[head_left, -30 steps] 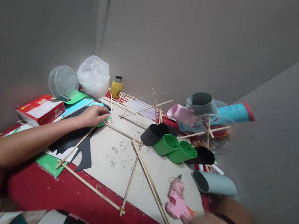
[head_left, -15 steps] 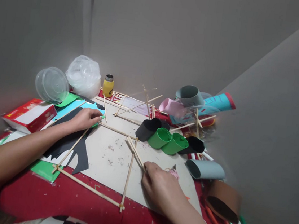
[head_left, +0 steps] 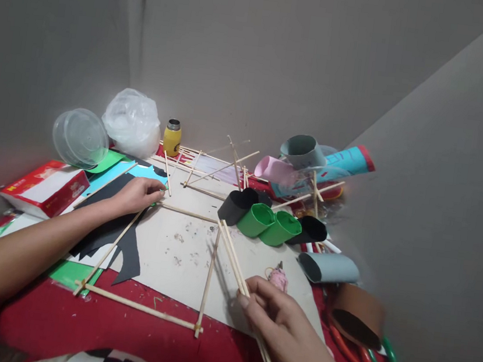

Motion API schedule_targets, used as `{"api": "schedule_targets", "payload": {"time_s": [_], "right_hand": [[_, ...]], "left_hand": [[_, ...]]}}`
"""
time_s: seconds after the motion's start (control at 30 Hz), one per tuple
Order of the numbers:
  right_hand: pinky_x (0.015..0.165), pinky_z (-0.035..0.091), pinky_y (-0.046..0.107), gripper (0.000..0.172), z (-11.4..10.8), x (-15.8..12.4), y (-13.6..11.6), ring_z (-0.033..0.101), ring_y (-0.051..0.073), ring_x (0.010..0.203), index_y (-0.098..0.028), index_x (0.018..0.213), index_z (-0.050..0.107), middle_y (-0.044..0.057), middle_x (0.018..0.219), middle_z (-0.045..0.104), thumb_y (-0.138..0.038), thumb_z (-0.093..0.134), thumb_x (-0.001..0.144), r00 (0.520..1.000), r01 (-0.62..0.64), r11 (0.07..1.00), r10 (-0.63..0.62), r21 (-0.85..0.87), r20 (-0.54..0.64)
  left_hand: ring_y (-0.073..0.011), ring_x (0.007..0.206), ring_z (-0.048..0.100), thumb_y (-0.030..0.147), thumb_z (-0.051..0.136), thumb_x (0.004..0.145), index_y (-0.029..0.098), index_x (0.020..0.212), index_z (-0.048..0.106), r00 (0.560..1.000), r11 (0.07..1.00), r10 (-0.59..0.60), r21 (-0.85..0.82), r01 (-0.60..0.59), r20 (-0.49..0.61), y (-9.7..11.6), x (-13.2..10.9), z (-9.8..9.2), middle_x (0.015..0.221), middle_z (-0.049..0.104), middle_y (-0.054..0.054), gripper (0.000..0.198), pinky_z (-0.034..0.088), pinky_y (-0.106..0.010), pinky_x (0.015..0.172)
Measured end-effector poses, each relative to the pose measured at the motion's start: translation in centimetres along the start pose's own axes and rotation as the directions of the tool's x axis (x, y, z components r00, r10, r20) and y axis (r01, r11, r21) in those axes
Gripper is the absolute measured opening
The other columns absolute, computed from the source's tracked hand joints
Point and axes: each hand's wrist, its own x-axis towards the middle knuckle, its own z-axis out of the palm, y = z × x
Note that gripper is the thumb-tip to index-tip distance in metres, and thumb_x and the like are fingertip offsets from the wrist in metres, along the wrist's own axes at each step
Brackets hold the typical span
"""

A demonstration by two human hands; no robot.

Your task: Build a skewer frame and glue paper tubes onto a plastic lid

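Observation:
A square frame of thin wooden sticks (head_left: 138,304), its near corners bound with small yellowish bands, lies partly on the white board (head_left: 184,250) and partly on the red cloth (head_left: 117,336). At its far left corner my left hand (head_left: 143,195) is closed, fingers pinched on the frame; the hand covers that joint. My right hand (head_left: 278,315) grips a pair of loose wooden sticks (head_left: 234,256) between thumb and fingers. They slant up over the board, their tips near the frame's far right corner, their other ends passing under my palm.
Green paper rings (head_left: 280,228) and black paper rings (head_left: 234,208) stand beyond the frame. A pink bundle (head_left: 278,279), grey tube (head_left: 330,268), brown tube (head_left: 357,315) and scissors (head_left: 387,360) lie right. Black paper (head_left: 128,258), a red box (head_left: 47,186) and yellow bottle (head_left: 172,137) are left.
My right hand has lifted and drawn back to the right, raising the sticks off the frame's right side; their lower ends now show. My left hand stays at the far left corner.

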Motion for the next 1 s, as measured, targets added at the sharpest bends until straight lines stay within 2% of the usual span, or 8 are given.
{"api": "schedule_targets", "payload": {"time_s": [0.2, 0.47, 0.6, 0.73, 0.83, 1.0], "right_hand": [[0.051, 0.024, 0.024, 0.035, 0.1, 0.0, 0.8, 0.029, 0.01, 0.055, -0.022, 0.069, 0.038, -0.008, 0.058, 0.03, -0.049, 0.046, 0.09, 0.997, -0.071, 0.997, 0.07, 0.018, 0.01], [0.052, 0.029, 0.024, 0.045, 0.2, 0.4, 0.1, 0.036, 0.011, 0.052, -0.021, 0.067, 0.045, -0.005, 0.057, 0.046, -0.062, 0.049, 0.085, 0.991, -0.12, 0.985, 0.111, 0.125, 0.077], [0.049, 0.028, 0.023, 0.045, 0.5, 1.2, -0.4, 0.035, 0.01, 0.049, -0.02, 0.069, 0.047, -0.005, 0.056, 0.046, -0.062, 0.052, 0.084, 0.992, -0.124, 0.969, 0.119, 0.213, 0.036], [0.045, 0.026, 0.021, 0.042, 0.5, 1.6, -0.5, 0.034, 0.008, 0.046, -0.02, 0.072, 0.047, -0.006, 0.056, 0.048, -0.06, 0.053, 0.084, 0.993, -0.115, 0.96, 0.121, 0.255, -0.007], [0.046, 0.028, 0.022, 0.037, 0.4, 1.4, 0.5, 0.035, 0.009, 0.046, -0.019, 0.08, 0.051, -0.006, 0.054, 0.047, -0.056, 0.051, 0.086, 0.994, -0.091, 0.982, 0.101, 0.164, -0.052], [0.05, 0.035, 0.026, 0.036, 0.6, 0.7, 2.6, 0.045, 0.015, 0.05, -0.014, 0.103, 0.06, -0.006, 0.053, 0.046, -0.044, 0.048, 0.086, 0.978, -0.041, 0.985, 0.006, -0.165, -0.208]], "left_hand": [[-0.017, 0.068, 0.061, 0.035, 0.049, 0.083, 0.013, 0.094, 0.073, 0.999, 0.999, -0.021, 0.033, 0.02, 0.027, 0.3, 0.0, -0.3, 0.079, 0.071, -0.006, 0.034, 0.045, -0.026, 0.064], [-0.0197, 0.077, 0.064, 0.041, 0.052, 0.082, 0.012, 0.099, 0.072, 0.999, 0.999, -0.034, 0.023, 0.034, -0.008, 0.8, 0.2, -1.1, 0.089, 0.073, -0.007, 0.039, 0.049, -0.029, 0.072], [-0.0201, 0.08, 0.065, 0.043, 0.054, 0.082, 0.012, 0.1, 0.071, 0.999, 0.998, -0.052, -0.027, 0.052, -0.006, 2.2, -0.1, -1.5, 0.093, 0.074, -0.008, 0.039, 0.05, -0.029, 0.073], [-0.0207, 0.085, 0.066, 0.038, 0.054, 0.084, 0.013, 0.101, 0.072, 1.0, 1.0, 0.006, 0.01, -0.006, 0.02, 3.9, -0.6, -1.9, 0.096, 0.074, -0.008, 0.035, 0.049, -0.03, 0.077], [-0.0212, 0.086, 0.066, 0.036, 0.053, 0.084, 0.014, 0.101, 0.072, 0.999, 0.998, 0.032, 0.061, -0.034, 0.035, 4.0, -0.7, -2.0, 0.098, 0.074, -0.008, 0.034, 0.048, -0.03, 0.078], [-0.0204, 0.08, 0.066, 0.035, 0.051, 0.085, 0.014, 0.097, 0.072, 0.997, 0.994, 0.019, 0.108, -0.026, 0.07, 2.8, -0.4, -1.6, 0.092, 0.074, -0.007, 0.032, 0.047, -0.029, 0.074]]}}
